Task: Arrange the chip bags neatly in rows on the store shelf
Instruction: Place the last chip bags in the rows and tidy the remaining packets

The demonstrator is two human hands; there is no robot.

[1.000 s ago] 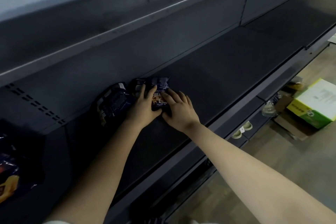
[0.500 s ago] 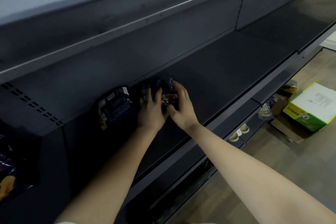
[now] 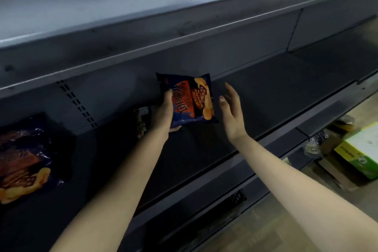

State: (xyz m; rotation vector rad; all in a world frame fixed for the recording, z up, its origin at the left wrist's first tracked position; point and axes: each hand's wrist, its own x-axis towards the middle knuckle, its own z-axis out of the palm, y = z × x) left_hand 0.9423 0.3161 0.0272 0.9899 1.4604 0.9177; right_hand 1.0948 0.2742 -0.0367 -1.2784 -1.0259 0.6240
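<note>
A dark blue chip bag with an orange panel and pictured chips stands upright on the dark shelf, its front facing me. My left hand grips its left edge, thumb on the front. Just to the bag's right, my right hand is held open with fingers apart, not touching it. Another bag shows partly behind my left wrist. A larger dark blue bag lies at the far left of the shelf.
An upper shelf overhangs the working shelf. Low on the right, on the wooden floor, sit a green and white carton and flattened cardboard. The working shelf runs on to the right.
Both hands were pressed on a bag lying low at the shelf's back. Now the bag stands upright facing me, my left hand holds it, and my right hand has let go.
</note>
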